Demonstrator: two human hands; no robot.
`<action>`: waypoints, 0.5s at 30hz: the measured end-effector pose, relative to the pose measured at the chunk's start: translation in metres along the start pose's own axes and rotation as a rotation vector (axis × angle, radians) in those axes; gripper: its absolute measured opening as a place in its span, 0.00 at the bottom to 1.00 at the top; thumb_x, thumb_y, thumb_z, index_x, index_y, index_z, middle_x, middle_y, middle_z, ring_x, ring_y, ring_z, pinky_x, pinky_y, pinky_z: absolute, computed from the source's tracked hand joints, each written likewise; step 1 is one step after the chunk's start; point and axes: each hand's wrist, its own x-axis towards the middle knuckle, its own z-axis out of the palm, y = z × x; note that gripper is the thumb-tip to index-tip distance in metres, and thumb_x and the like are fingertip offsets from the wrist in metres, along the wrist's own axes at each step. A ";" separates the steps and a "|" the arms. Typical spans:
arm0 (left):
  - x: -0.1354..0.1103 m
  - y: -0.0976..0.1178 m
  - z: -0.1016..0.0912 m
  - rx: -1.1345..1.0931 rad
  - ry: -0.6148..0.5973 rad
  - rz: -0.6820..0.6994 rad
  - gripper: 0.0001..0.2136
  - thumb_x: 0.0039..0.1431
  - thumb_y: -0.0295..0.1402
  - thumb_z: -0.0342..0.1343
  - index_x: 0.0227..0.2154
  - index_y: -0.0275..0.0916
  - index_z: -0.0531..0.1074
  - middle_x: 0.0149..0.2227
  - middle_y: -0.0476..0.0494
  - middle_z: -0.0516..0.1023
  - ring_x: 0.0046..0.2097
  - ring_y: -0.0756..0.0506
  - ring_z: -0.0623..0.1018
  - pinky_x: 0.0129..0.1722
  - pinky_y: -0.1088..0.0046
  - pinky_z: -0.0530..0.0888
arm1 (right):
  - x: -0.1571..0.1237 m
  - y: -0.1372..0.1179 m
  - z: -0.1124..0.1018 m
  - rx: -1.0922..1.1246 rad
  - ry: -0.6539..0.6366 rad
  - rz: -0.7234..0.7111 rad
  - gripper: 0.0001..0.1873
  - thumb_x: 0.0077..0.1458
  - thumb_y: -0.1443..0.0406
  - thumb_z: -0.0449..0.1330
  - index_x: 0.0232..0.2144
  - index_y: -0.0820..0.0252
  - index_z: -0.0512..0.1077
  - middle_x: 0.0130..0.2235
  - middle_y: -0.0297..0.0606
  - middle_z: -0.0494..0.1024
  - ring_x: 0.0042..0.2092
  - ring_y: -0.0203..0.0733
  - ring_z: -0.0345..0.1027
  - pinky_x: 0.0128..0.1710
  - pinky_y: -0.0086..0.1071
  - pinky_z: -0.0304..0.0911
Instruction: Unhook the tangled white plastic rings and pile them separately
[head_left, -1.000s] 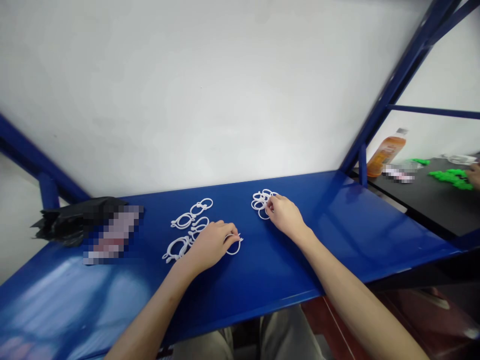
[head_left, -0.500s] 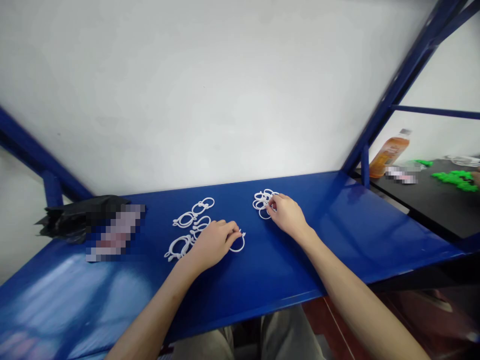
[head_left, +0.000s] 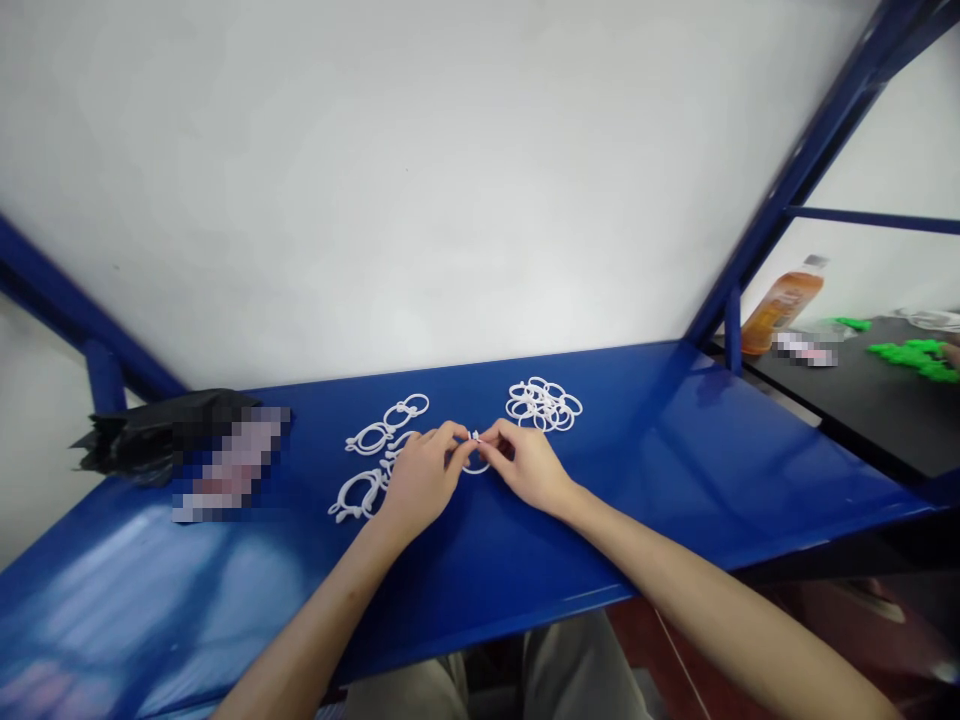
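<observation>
The right hand (head_left: 534,468) is brought from the ring pile (head_left: 546,407) to the left hand (head_left: 420,474), so one white ring (head_left: 475,471) is pinched two-handed.

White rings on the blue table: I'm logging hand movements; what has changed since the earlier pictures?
The right hand withdrew from the ring pile and moved left and nearer the person, to the white ring; its grip there is unclear. The left hand still holds that ring, its fingers slightly higher in the picture. The ring clusters at left and black plastic bag stayed put.
</observation>
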 end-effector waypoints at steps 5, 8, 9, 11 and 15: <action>0.000 -0.001 0.002 -0.278 -0.066 -0.048 0.09 0.66 0.36 0.49 0.32 0.43 0.69 0.28 0.52 0.81 0.29 0.48 0.79 0.34 0.72 0.71 | -0.003 0.004 0.001 -0.095 -0.019 -0.130 0.10 0.66 0.65 0.56 0.32 0.59 0.73 0.33 0.35 0.80 0.33 0.37 0.72 0.35 0.28 0.63; 0.000 -0.004 0.002 -0.331 -0.086 -0.059 0.08 0.66 0.37 0.49 0.31 0.43 0.68 0.27 0.52 0.80 0.29 0.48 0.78 0.31 0.74 0.70 | -0.005 0.006 0.001 -0.146 0.022 -0.180 0.10 0.66 0.65 0.56 0.33 0.58 0.73 0.34 0.37 0.79 0.35 0.38 0.72 0.37 0.29 0.64; 0.000 -0.004 0.001 -0.340 -0.097 -0.062 0.08 0.65 0.36 0.49 0.32 0.43 0.68 0.27 0.52 0.80 0.28 0.48 0.78 0.31 0.74 0.70 | -0.005 0.007 0.001 -0.170 0.034 -0.193 0.09 0.67 0.65 0.55 0.33 0.58 0.73 0.33 0.37 0.79 0.35 0.38 0.72 0.37 0.30 0.64; 0.000 -0.005 -0.001 -0.363 -0.133 -0.067 0.07 0.64 0.36 0.49 0.31 0.42 0.68 0.27 0.52 0.81 0.28 0.48 0.78 0.32 0.74 0.70 | -0.007 0.010 0.002 -0.236 0.030 -0.234 0.10 0.67 0.65 0.54 0.34 0.58 0.73 0.33 0.38 0.78 0.35 0.39 0.71 0.37 0.30 0.64; 0.000 -0.003 -0.007 -0.411 -0.237 -0.062 0.06 0.62 0.33 0.51 0.29 0.42 0.67 0.27 0.53 0.82 0.29 0.48 0.79 0.33 0.74 0.70 | -0.009 0.017 0.002 -0.398 -0.059 -0.359 0.12 0.68 0.67 0.51 0.34 0.59 0.72 0.32 0.40 0.77 0.35 0.40 0.69 0.36 0.31 0.63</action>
